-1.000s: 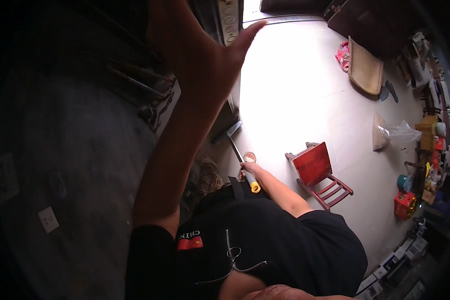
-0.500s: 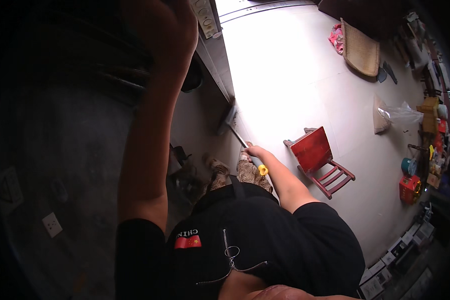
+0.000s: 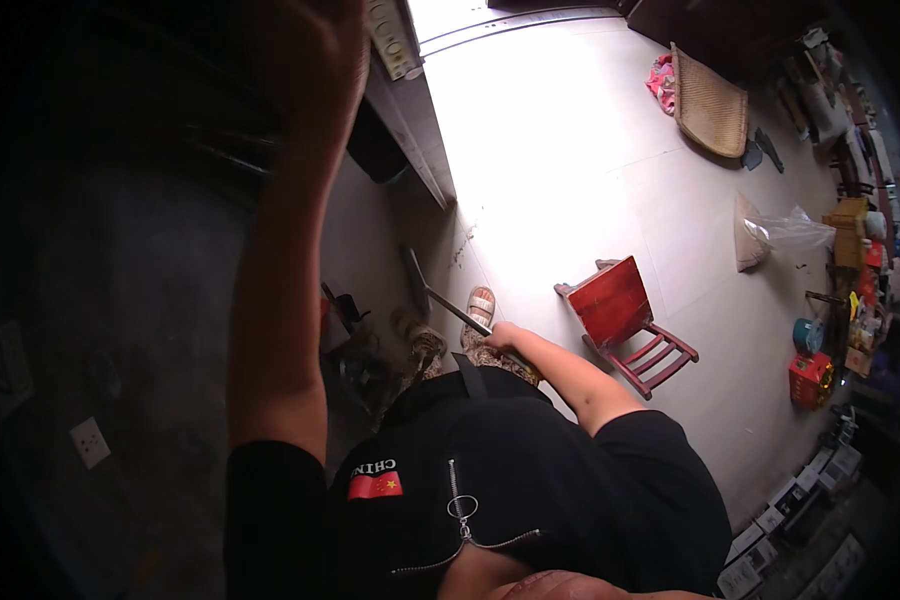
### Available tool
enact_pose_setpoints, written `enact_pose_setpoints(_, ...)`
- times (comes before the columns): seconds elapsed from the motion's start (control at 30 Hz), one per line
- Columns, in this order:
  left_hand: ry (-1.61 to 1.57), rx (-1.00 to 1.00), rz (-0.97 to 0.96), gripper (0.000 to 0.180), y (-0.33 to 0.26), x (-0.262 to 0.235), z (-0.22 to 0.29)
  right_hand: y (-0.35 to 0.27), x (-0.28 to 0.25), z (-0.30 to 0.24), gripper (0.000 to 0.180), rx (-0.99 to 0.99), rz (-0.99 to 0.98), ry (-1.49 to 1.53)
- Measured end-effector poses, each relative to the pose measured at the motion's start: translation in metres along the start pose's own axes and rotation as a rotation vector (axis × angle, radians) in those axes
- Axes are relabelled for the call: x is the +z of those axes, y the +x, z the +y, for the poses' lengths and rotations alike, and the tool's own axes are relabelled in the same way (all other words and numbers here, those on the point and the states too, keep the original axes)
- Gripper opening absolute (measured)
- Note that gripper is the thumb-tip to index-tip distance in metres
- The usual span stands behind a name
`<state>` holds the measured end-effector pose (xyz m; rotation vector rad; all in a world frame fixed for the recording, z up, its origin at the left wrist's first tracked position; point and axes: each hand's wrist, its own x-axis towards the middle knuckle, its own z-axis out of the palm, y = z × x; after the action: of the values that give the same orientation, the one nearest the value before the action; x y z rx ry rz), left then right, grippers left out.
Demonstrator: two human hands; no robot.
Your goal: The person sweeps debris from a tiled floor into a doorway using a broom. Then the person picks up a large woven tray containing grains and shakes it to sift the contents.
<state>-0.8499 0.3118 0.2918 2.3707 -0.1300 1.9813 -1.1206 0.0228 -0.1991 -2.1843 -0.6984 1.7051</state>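
My right hand (image 3: 502, 338) is closed around the grey handle of a broom (image 3: 457, 312), held low near my feet. Its flat, dark head is lifted to the left of my left foot and seen nearly edge-on. A thin streak of dirt (image 3: 464, 246) lies on the pale tiles just ahead of my feet. My left arm reaches up and forward along the dark left side. My left hand (image 3: 320, 45) is in deep shadow at the upper edge, near a dark cabinet; its fingers cannot be made out.
A red wooden chair (image 3: 610, 300) stands to the right. Farther off are a woven basket tray (image 3: 710, 100), a sack (image 3: 747, 235) with clear plastic and a red box (image 3: 808, 380). Shelves of goods line the right side. A wall socket (image 3: 90, 443) is at the left.
The broom head has swung left and nearer to me, off the floor by the cabinet corner, uncovering the dirt streak. My right hand has come slightly closer. The left arm stays raised.
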Motion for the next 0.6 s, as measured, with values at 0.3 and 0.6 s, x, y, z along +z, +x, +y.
enact_pose_setpoints(0.3, 0.033, -0.213, -0.257, 0.097, -0.029, -0.075, -0.055, -0.052, -0.151, 0.003, 0.028, 0.572, -0.136, 0.109)
enact_pose_setpoints(0.6, 0.277, -0.15, -0.215, 0.038, -0.041, -0.137, -0.152, -0.087, -0.182, 0.047, 0.027, 0.4, 0.279, 0.239)
